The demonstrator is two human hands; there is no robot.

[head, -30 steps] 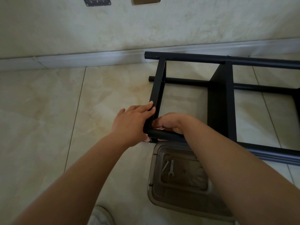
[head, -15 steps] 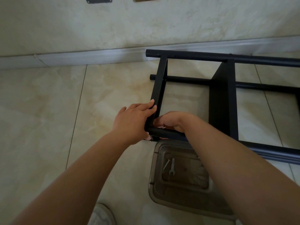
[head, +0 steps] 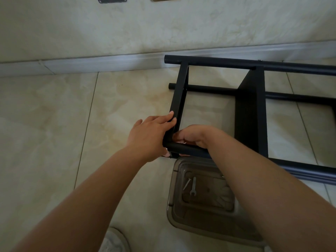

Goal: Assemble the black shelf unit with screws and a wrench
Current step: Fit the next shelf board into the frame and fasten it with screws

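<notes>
The black shelf unit (head: 251, 113) lies on its side on the tiled floor, its tubes running to the right. My left hand (head: 151, 135) grips the near left corner from outside, fingers laid along the end panel (head: 179, 99). My right hand (head: 191, 136) reaches inside that same corner with fingers curled against the near tube (head: 189, 149); what it holds is hidden. A small silver wrench (head: 193, 186) and a screw (head: 187, 184) lie in a clear plastic box (head: 174, 213) just below the corner.
A pale wall with a grey skirting board (head: 101, 60) runs behind the shelf. The toe of a light shoe (head: 113, 240) shows at the bottom edge. Beige floor tiles (head: 45, 124) spread to the left.
The view has shifted slightly, so the shelf sits a little higher in the frame. Both hands stay at the same corner with barely any movement.
</notes>
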